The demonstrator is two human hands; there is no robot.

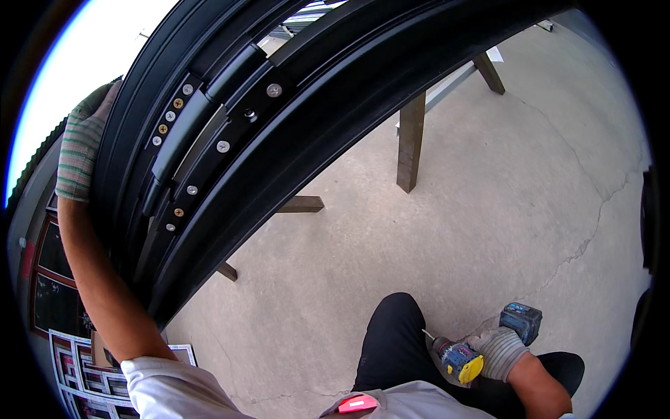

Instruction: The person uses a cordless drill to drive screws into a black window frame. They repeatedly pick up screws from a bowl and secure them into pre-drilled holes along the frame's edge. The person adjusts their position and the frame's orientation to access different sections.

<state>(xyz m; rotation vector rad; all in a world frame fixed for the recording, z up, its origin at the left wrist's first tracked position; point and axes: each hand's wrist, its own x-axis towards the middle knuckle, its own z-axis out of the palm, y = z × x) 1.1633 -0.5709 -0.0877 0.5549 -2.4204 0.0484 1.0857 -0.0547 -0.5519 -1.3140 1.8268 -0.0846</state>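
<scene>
Black frame (314, 133): slantwise across upper left, above concrete floor (502, 209), apparently carried on brown legs (412, 143). Left hand (82, 146): gloved, laid along outer frame edge; fingertips hidden, so cannot tell how closed the grip. Right hand (501, 353): wrapped round drill (460, 362), low between knees, well apart from frame.

Risks, as judged:
1. Snagged cloth or poked leg. Cause: bit (428, 335) just beside left knee (394, 321); premature spin.
2. Frame shifting or tipping. Cause: hard push with only one steadying hand, or slack left grip.
3. Chewed screw heads, scratched black finish. Cause: bit off-axis among close-set screws (223, 146) by hinge (187, 126).
4. Loose fixing. Cause: overlooked dark hole (250, 114); cannot tell if filled.
</scene>
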